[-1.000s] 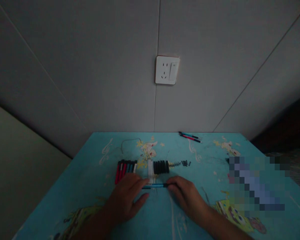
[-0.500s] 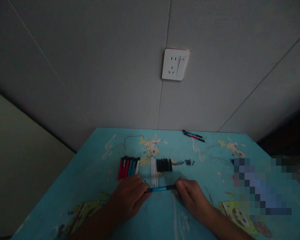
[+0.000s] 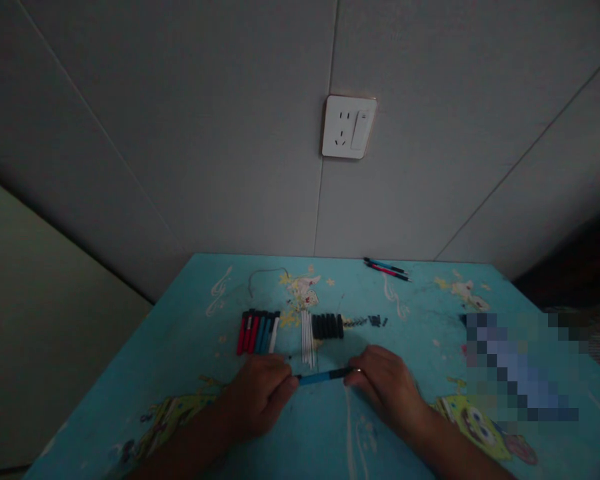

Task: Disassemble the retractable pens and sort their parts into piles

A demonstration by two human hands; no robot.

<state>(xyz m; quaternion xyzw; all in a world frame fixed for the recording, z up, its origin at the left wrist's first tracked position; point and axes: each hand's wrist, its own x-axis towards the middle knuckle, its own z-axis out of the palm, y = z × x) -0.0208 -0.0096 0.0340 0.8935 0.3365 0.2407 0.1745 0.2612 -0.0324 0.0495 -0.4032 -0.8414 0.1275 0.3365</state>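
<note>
A blue ballpoint pen [image 3: 321, 378] with a black grip is held level between my two hands, just above the table. My left hand [image 3: 261, 395] is closed around its blue end, which the fingers hide. At the grip end, my right hand [image 3: 386, 379] has thumb and forefinger about the pale tip, which shows between them. Beyond the hands lies a row of red, blue and white pen barrels [image 3: 258, 332]. Thin white refills [image 3: 307, 339] lie to their right, followed by black rubber grips [image 3: 327, 327], small springs [image 3: 355, 323] and tiny black pieces [image 3: 377, 321].
Two pens [image 3: 387, 269], one blue and one red, lie at the table's back edge. A turquoise cartoon-print cloth covers the table [image 3: 180, 333]. A blurred-out bluish item [image 3: 527, 373] lies on the right. The wall behind carries a white socket plate [image 3: 349, 127].
My right hand has shifted its fingers on the grip end, so the pen's pale tip now shows. The pen's right end has risen slightly. My left hand keeps its hold.
</note>
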